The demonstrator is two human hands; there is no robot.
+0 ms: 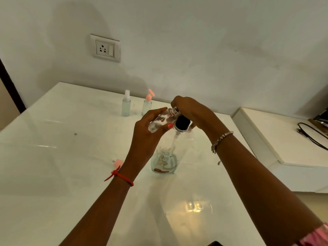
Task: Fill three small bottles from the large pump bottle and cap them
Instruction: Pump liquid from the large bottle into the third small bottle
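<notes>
— Where's the small bottle?
— Tilted in the left hand's grip, its open mouth by the pump.
— And the right hand?
— Curled over the top of the pump bottle, which stands on the counter with little liquid left.

Left forearm enters from 7 o'clock; left hand grips a small bottle. Right forearm enters from 4 o'clock; right hand curls over the pump.

Glossy white table, socketed wall
</notes>
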